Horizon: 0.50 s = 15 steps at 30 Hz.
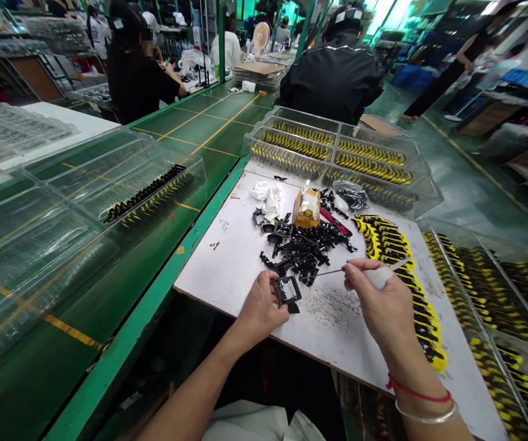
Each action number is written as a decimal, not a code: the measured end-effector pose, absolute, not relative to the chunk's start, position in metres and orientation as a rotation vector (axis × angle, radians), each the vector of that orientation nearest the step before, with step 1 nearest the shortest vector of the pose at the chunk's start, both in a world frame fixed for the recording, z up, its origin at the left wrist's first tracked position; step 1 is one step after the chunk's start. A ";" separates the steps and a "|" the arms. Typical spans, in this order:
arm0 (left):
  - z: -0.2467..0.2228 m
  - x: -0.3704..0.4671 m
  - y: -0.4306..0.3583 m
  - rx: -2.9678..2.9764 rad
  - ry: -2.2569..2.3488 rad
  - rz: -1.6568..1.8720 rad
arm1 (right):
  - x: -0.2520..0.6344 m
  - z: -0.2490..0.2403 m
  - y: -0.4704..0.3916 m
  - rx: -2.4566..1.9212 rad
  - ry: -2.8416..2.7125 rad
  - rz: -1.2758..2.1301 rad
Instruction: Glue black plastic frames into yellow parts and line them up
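Observation:
My left hand [264, 303] grips a small black plastic frame [288, 290] with a square opening, above the front edge of the white board. In my right hand [381, 300] is a thin metal rod [331, 272], pointing left toward a heap of black plastic parts [307, 245]. A white tapered piece [378, 277] also shows in that hand; I cannot tell whether it is joined to the rod. The rod's tip is apart from the frame. Beside my right hand lie rows of black-and-yellow parts [399, 269].
The white board [218, 263] carries a tape-wrapped block [307, 207], crumpled white material [267, 197] and red strips [335, 220]. Clear trays of parts stand behind [337, 147] and at right [489, 294]. Another clear tray [52, 202] lies on the green conveyor [75, 367]. Co-workers sit beyond.

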<state>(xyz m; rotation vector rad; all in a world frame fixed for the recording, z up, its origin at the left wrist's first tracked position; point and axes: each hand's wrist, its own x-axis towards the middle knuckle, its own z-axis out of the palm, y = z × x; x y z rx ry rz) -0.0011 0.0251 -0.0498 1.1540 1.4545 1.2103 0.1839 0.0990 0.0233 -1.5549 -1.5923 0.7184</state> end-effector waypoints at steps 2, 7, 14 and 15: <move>-0.050 0.000 0.026 1.161 1.461 1.221 | 0.185 0.032 0.115 -1.537 -1.582 0.578; -0.055 0.004 0.027 1.143 1.463 1.247 | 0.181 0.048 0.164 -1.453 -1.607 0.257; -0.063 0.010 0.030 1.096 1.467 1.252 | 0.156 0.047 0.210 -1.305 -1.710 0.026; -0.063 0.010 0.030 1.106 1.477 1.238 | 0.151 0.044 0.214 -1.277 -1.742 0.029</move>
